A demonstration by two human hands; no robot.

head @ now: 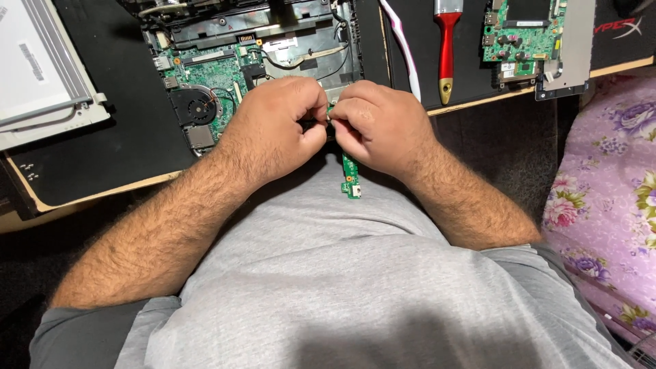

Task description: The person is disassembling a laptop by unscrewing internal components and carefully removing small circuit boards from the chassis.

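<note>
A narrow green circuit board [350, 179] is pinched at its upper end by the fingers of the left hand [273, 126] and right hand [376, 123], both closed on it. It is held above the lap, just in front of the opened laptop chassis [253, 48] on the desk [109, 150].

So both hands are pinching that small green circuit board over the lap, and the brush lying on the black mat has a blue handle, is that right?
Not quite: the brush on the black mat has a red handle, not blue, as the head view shows. The rest holds: the left hand and right hand both pinch the small green circuit board over the lap.
</note>
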